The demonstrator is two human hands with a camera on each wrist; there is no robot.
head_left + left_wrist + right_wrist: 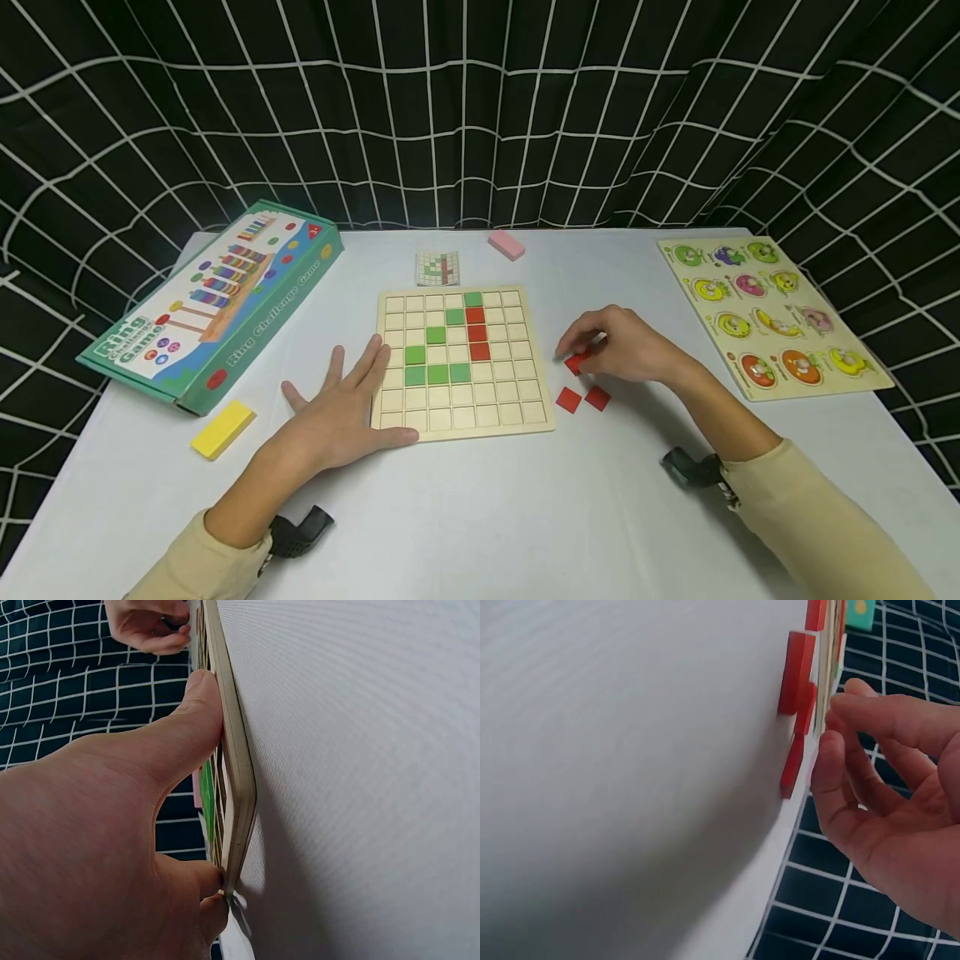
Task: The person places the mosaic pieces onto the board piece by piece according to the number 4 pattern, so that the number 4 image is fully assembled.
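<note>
Lying flat on the tabletop (480,500) right under the right hand's fingers (573,342), a red tile (576,362) is pinched at its edge — two more red tiles (583,399) sit just nearer the wrist. The grid board (459,362) lies to the fingers' left, apart from them. The left hand (341,412) rests flat, fingers spread, thumb along the board's near edge.
</note>
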